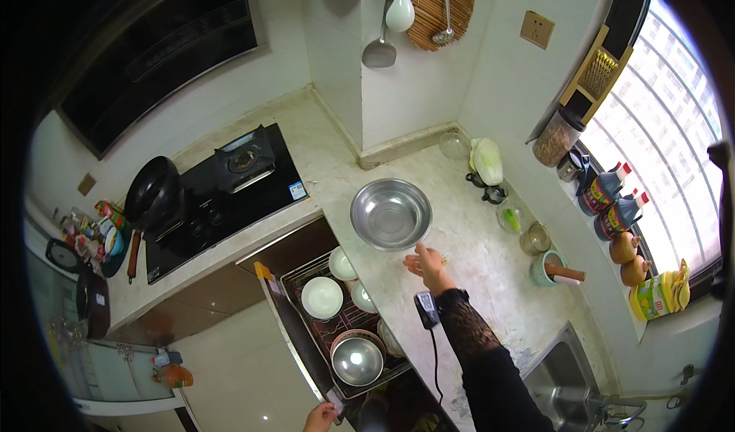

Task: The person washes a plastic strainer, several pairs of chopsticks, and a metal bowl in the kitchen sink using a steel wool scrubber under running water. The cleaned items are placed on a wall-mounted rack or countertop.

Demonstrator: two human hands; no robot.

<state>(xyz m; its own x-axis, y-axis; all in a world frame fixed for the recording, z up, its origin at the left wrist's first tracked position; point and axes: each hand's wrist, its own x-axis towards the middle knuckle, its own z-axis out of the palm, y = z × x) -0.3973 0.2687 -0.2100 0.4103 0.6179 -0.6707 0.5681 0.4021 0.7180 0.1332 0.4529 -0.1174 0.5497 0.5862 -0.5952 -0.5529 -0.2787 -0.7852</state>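
Note:
My right hand (426, 266) reaches over the counter with its fingers apart and nothing in it. Its fingertips are right by the near rim of a steel basin (391, 214), which looks empty; whether they touch cannot be told. At the bottom edge, my left hand (321, 417) has bent fingers against the near end of a pulled-out drawer's front panel (298, 340); its grip is not clear. In the drawer's wire rack stand white bowls (322, 297) and a steel bowl (357, 362) that sits over a pinkish one.
A black device with a cable (426, 310) lies by my right forearm. Along the wall are a cabbage (486, 161), a glass bowl (510, 217) and a mortar (547, 268). A sink (560, 377) is at the lower right. A wok (152, 194) rests on the gas hob (221, 214).

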